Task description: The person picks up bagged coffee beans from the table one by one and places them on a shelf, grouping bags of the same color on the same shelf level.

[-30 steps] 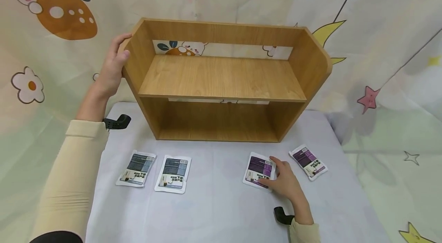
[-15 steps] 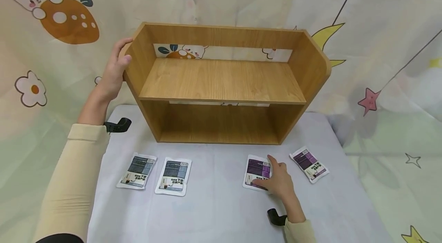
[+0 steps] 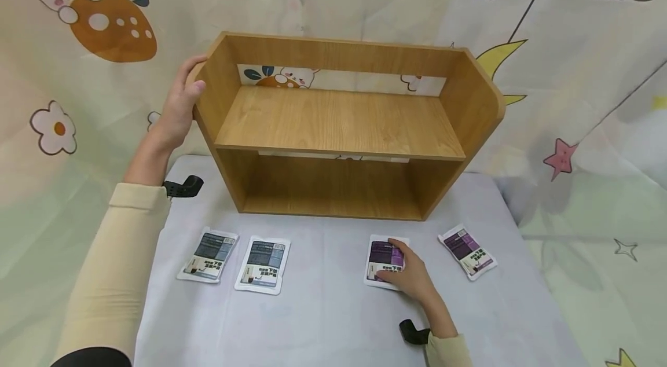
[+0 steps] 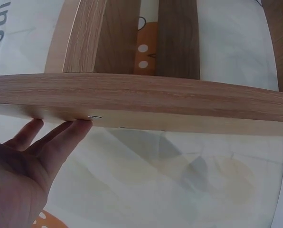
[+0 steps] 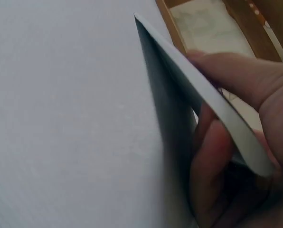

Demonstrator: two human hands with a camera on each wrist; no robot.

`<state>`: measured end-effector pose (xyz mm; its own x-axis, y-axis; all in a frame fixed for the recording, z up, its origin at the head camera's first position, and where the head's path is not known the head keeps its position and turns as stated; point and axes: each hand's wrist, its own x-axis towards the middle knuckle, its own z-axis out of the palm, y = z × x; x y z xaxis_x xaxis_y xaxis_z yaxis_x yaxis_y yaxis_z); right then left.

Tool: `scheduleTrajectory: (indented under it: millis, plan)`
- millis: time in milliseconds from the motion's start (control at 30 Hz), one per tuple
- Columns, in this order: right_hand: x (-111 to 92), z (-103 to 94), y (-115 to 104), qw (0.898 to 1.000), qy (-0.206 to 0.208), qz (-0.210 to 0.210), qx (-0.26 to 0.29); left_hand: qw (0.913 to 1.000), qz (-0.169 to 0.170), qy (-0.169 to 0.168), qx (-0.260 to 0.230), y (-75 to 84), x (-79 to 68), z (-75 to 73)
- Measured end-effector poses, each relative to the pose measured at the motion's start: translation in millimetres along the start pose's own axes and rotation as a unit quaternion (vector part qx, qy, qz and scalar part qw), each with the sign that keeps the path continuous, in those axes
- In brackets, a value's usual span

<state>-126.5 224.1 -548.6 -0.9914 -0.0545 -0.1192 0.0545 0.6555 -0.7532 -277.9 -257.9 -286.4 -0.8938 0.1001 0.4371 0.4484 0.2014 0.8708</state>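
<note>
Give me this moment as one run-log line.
left hand: touching side of wooden shelf | right hand: pinching purple-printed packet | three other packets: lying on white cloth

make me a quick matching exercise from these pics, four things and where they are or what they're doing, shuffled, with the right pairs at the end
Column one
1. left hand
2. right hand
3. wooden shelf
4. rightmost packet

Column two
A. lies on the white cloth, touched by no hand
B. has its fingertips against the outer side of a wooden panel
C. pinches a purple-labelled packet
D. is light brown, with two levels

Right pairs: 1-B, 2-C, 3-D, 4-A
</note>
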Motion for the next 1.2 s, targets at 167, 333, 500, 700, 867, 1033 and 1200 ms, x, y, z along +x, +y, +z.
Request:
scheduleTrajectory:
  millis: [167, 333, 500, 700, 867, 1033, 1200]
  plan:
    - [2, -0.5, 1, 1.000, -0.021, 0.002, 0.008, 1.0000, 0.001, 0.002, 0.002, -0.3, 0.7, -0.8]
    - [6, 0.6, -2, 0.999, -0.025, -0.009, 0.022, 0.9999, 0.011, 0.012, -0.003, -1.4, 2.2, -2.4]
    - [8, 2.9, -5, 0.998, -0.030, -0.009, 0.058, 0.9999, 0.007, 0.011, 0.002, -2.2, 2.5, -2.1]
    - [6, -4.4, -22, 0.995, -0.038, -0.017, 0.087, 0.9999, 0.004, 0.007, 0.014, -3.1, 0.2, 0.0]
    - [9, -14.3, -45, 0.994, -0.048, -0.031, 0.090, 0.9999, 0.014, 0.008, 0.006, -6.4, -1.8, 0.7]
    - [13, -26.2, -68, 0.994, -0.045, -0.053, 0.085, 0.9997, 0.023, 0.010, -0.004, -6.6, -2.3, 1.1]
    - [19, -35.3, -91, 0.992, -0.046, -0.095, 0.067, 0.9995, 0.030, 0.012, 0.002, -6.4, 1.5, 1.9]
